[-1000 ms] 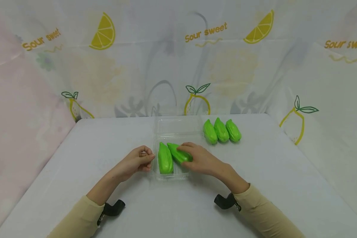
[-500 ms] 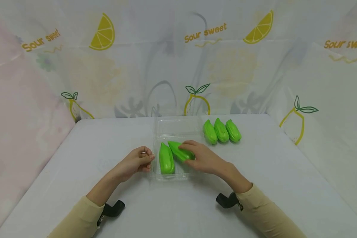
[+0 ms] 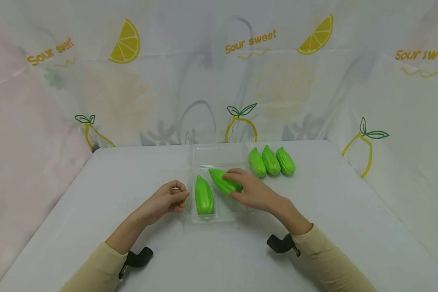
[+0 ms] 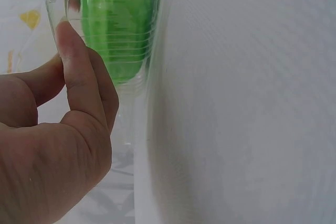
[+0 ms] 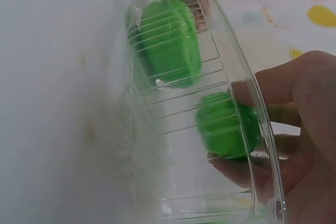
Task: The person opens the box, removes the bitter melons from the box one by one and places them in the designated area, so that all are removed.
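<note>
A clear plastic clamshell box (image 3: 211, 218) sits on the white table, its lid folded back. At its left side my left hand (image 3: 169, 197) pinches the rim between thumb and fingers; the left wrist view shows the fingertips at the edge. One bright green bitter melon (image 3: 204, 197) lies lengthwise in the box's left part. My right hand (image 3: 254, 190) grips a second bitter melon (image 3: 222, 181) over the right part, tilted with its pointed end to the far left. In the right wrist view this held bitter melon (image 5: 223, 127) shows through the box wall, raised off the bottom.
Three more bitter melons (image 3: 271, 161) lie in a row behind and to the right of the box. The transparent lid (image 3: 219, 155) lies toward the table's back edge. A printed curtain (image 3: 160, 81) hangs behind the table.
My right hand has moved the second bitter melon up and to the right, away from the first one. The left hand has stayed at the box's rim.
</note>
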Tool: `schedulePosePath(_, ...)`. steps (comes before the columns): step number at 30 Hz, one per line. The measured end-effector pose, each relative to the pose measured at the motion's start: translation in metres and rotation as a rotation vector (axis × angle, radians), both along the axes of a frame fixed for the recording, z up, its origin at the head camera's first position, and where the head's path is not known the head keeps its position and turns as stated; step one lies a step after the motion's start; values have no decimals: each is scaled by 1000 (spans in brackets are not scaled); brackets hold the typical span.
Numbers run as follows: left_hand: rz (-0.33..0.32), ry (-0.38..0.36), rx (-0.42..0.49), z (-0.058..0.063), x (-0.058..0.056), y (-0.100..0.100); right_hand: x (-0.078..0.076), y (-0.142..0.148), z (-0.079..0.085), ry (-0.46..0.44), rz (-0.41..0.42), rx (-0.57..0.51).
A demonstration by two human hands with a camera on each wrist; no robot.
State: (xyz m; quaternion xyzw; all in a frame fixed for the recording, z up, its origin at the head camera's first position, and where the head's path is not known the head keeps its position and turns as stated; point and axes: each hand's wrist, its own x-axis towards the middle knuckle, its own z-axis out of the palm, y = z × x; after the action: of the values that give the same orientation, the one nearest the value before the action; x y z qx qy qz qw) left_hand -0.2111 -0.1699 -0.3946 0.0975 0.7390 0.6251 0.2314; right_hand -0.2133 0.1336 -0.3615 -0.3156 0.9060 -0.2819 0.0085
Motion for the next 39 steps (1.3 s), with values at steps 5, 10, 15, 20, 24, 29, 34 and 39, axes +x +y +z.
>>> schedulePosePath(5, 0, -3, -9, 1, 0, 0, -2, 5, 3, 11, -12, -9)
schedulePosePath(10, -1, -3, -14, 2, 1, 0, -2, 10, 7, 16, -27, -32)
schedulePosePath(15, -1, -2, -12, 2, 1, 0, -4, 15, 9, 23, -47, -46)
schedulePosePath(20, -8, 2, -7, 2, 1, -1, -7, 21, 10, 56, -64, -56)
schedulePosePath(24, -11, 3, -3, 2, 2, -1, -10, 25, 11, 72, -69, -74)
schedulePosePath(29, -11, 4, -3, 2, 2, -2, -13, 30, 13, 88, -84, -89)
schedulePosePath(34, -9, 0, -5, 1, 1, -1, -16, 35, 15, 101, -97, -111)
schedulePosePath(39, -6, -4, -5, -1, 0, -1, -17, 41, 16, 93, -116, -139)
